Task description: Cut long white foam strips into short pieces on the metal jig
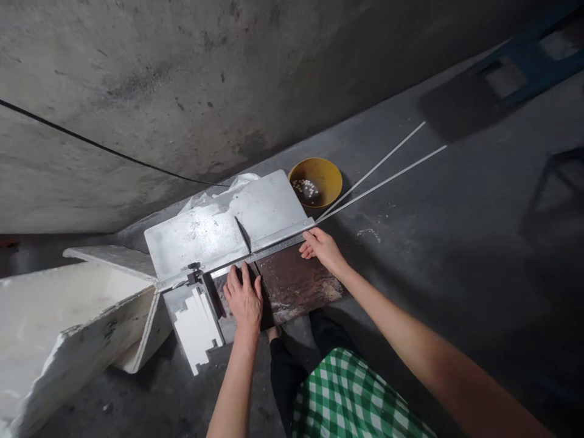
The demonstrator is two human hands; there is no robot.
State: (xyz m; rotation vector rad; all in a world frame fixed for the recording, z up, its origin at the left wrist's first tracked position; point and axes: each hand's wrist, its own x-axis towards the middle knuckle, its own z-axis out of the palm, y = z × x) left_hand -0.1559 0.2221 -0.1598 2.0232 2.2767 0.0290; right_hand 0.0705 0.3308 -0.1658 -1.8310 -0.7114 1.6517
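My left hand [244,298] lies on a dark handle or blade [255,267] at the front of a cutting jig, its fingers curled over the top. My right hand [322,246] rests at the right end of the jig's metal rail [274,246], fingers bent onto two long thin white strips [378,179] that run off to the upper right across the floor. The jig has a pale metal plate [219,228] behind the rail and a rusty brown base plate [296,283] in front of it.
A yellow bowl [317,181] with several small white pieces stands behind the jig. A stack of short white cut pieces [197,328] lies left of my left hand. A white foam box [59,328] sits at far left. Concrete wall behind, dark floor to the right.
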